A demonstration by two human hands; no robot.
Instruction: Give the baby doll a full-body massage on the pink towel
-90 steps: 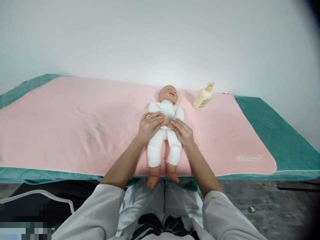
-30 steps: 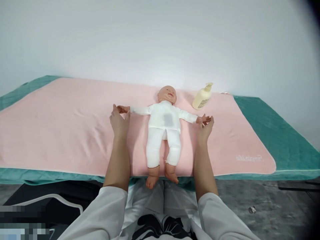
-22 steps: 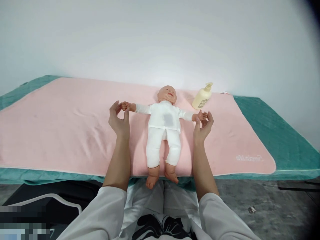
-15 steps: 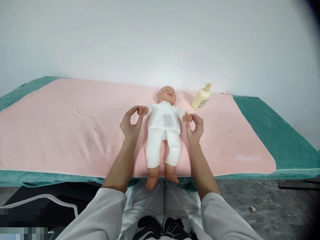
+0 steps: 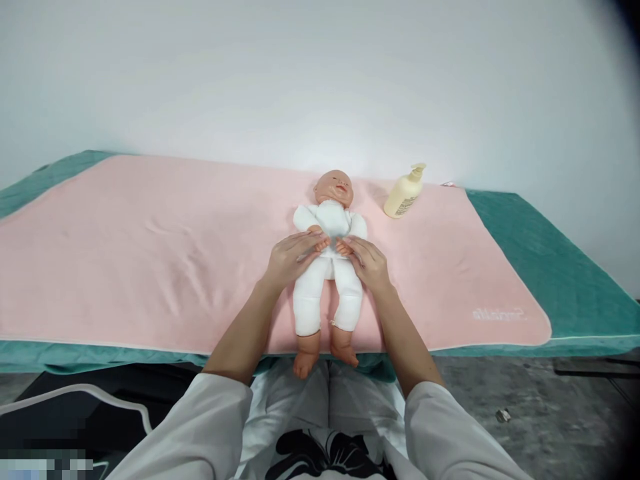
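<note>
A baby doll (image 5: 332, 219) in a white cloth suit lies on its back on a pink mat (image 5: 150, 267), its bare feet at the front edge. My left hand (image 5: 289, 259) grips the doll's hand on the left between thumb and fingers. On the other side, my right hand (image 5: 369, 261) has its fingers closed on the doll's other hand. Both doll arms are bent inward, so the small hands come close together over the belly. My fingers partly cover the doll's wrists and lower shirt.
A cream pump bottle (image 5: 403, 195) stands on the mat, right of the doll's head. Under the mat lies a green quilted cover (image 5: 555, 260), against a pale wall (image 5: 250, 80). A white curved tube (image 5: 90, 390) and dark objects are at lower left.
Both my hands have moved inward, bringing the doll's arms from spread out at its sides to folded over its belly. The doll's body and the bottle have stayed in place.
</note>
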